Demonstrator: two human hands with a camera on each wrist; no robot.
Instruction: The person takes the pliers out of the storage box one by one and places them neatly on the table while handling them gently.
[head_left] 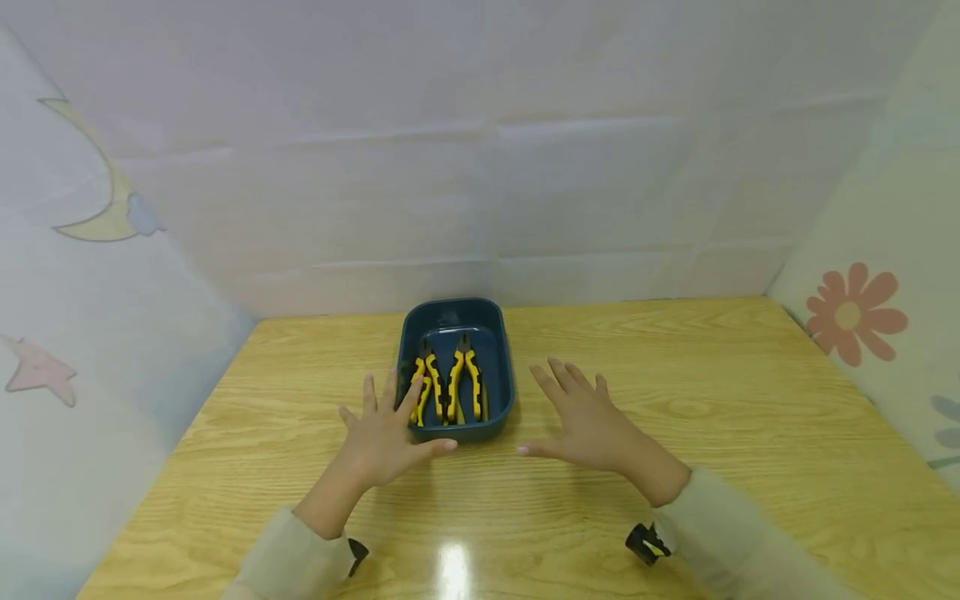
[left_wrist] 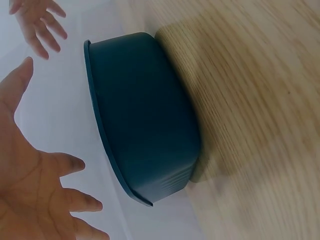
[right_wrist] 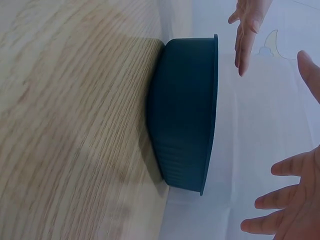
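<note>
A dark teal rectangular bin (head_left: 512,379) stands on the wooden table, and its outer wall (left_wrist: 145,110) fills much of the left wrist view. Inside it lie several pliers (head_left: 454,383) with yellow and black handles, their dark jaws towards the far end. My left hand (head_left: 382,442), fingers spread, hovers at the bin's near left corner and hides part of the leftmost pliers. My right hand (head_left: 588,425) is held to the right of the bin, fingers spread and apart from it. Neither hand holds anything.
The wooden table (head_left: 675,358) reaches back to a pale cloth wall (head_left: 600,192). Cloth side walls stand left and right, printed with a moon (head_left: 112,208), a star (head_left: 41,372) and a red flower (head_left: 855,315). Dark straps (head_left: 647,543) show at the cuffs.
</note>
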